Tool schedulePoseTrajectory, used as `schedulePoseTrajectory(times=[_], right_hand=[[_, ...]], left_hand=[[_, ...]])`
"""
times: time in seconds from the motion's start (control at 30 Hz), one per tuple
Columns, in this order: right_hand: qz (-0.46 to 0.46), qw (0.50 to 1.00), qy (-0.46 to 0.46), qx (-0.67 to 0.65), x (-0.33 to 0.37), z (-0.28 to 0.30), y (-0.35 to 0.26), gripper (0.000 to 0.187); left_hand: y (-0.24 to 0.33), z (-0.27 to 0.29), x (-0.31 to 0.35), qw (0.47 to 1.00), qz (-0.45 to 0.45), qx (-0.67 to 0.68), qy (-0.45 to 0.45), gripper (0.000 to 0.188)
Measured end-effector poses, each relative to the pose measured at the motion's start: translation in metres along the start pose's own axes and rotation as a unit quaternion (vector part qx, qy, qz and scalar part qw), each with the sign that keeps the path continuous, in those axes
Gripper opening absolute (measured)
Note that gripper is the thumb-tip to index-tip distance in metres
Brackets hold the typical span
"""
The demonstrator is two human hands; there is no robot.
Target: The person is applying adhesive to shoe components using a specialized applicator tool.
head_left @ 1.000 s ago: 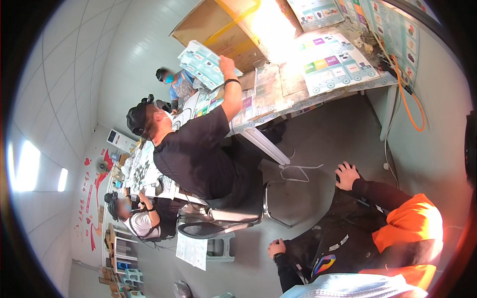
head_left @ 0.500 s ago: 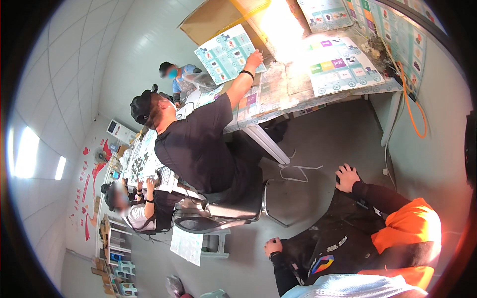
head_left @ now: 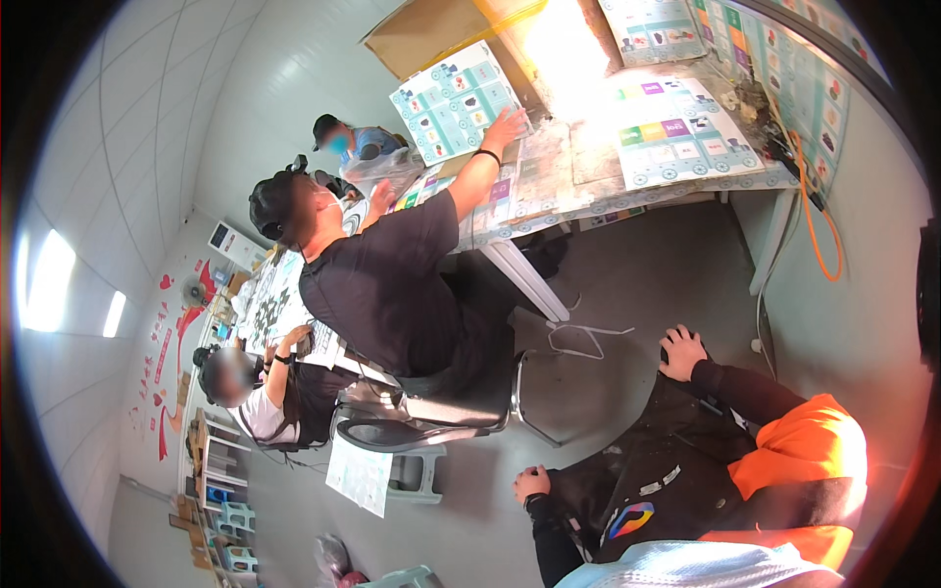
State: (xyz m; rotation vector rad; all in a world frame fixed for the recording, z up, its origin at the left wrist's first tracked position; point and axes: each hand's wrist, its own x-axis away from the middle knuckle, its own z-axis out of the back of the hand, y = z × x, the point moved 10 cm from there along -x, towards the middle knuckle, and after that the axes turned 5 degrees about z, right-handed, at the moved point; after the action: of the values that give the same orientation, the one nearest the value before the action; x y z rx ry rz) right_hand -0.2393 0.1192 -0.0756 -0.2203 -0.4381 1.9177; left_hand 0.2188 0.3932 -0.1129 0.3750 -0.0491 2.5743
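Note:
My left hand (head_left: 532,483) rests over my left knee, fingers curved on the dark cloth. On my other knee lies my right hand (head_left: 682,353), its fingers a little apart. Neither hand holds anything. A black apron (head_left: 676,451) covers my lap, and my sleeve (head_left: 814,436) is orange above a black cuff. In front of me, a co-worker in a black shirt (head_left: 382,289) sits on a chair (head_left: 441,421). That person's hand (head_left: 505,127) is at the edge of a printed picture sheet (head_left: 461,103), which stands tilted before a cardboard box (head_left: 431,39).
A table (head_left: 578,211) with a patterned edge carries another picture sheet (head_left: 681,147). An orange cable (head_left: 831,245) hangs off its right end. Two more people (head_left: 358,147) (head_left: 260,402) are farther off. A stool (head_left: 417,475) with a sheet (head_left: 359,477) stands behind the chair.
The co-worker's hand has slid lower along the sheet's edge, and their other hand now shows raised above the table. The view has shifted slightly. My hands stay on my knees.

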Motion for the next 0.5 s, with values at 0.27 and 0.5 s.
schedulePoseTrajectory(times=[0.27,0.5], right_hand=[[-0.007,1.000,-0.001,-0.003,0.0029,-0.0004,0.0045,0.058],[-0.006,1.000,-0.001,-0.004,0.0033,-0.0003,0.0043,0.058]], left_hand=[[0.0063,0.0053,0.0058,1.000,-0.001,-0.005,0.006,0.036],[0.0067,0.0058,0.0056,1.000,-0.005,-0.006,0.011,0.036]])
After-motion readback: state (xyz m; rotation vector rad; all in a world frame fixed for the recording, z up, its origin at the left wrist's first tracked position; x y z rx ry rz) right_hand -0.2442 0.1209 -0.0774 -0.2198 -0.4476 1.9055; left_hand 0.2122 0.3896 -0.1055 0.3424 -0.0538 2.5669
